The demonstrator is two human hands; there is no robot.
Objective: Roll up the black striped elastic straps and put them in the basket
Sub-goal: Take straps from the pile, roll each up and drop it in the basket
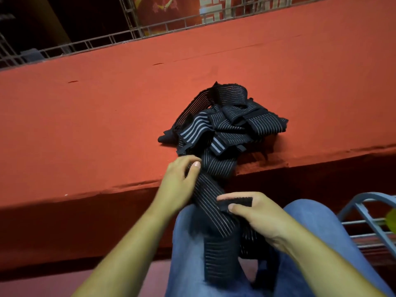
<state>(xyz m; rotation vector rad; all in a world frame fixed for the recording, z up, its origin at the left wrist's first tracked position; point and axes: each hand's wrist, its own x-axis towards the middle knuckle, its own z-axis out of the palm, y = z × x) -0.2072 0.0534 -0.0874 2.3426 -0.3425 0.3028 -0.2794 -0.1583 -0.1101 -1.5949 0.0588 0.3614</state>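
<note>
At the near edge of the red table [107, 125], a loose pile of black striped elastic straps [231, 123] is lying in a tangle, its bands pointing every way. One strap [210, 194] is trailing out of that pile, crossing the table's edge and running down toward the person's lap. Its long axis is lying roughly square to the edge, leaning a little rightward as it nears the person, and its thin stripes are running along its length. The left hand [177, 185] is gripping this strap right at the table's edge, thumb pressing on top and fingers curling round its left side. Just below the edge, the right hand [252, 213] is pinching the strap's plain dark end tab between thumb and forefinger, the tab pointing leftward across the strap. More of the strap is hanging folded between the knees in blue jeans [310, 228]. Lower than the table, beside the right knee, a blue wire basket [364, 213] is showing only in part. Beyond the table's far edge, a metal railing [85, 45] is running along it.
</note>
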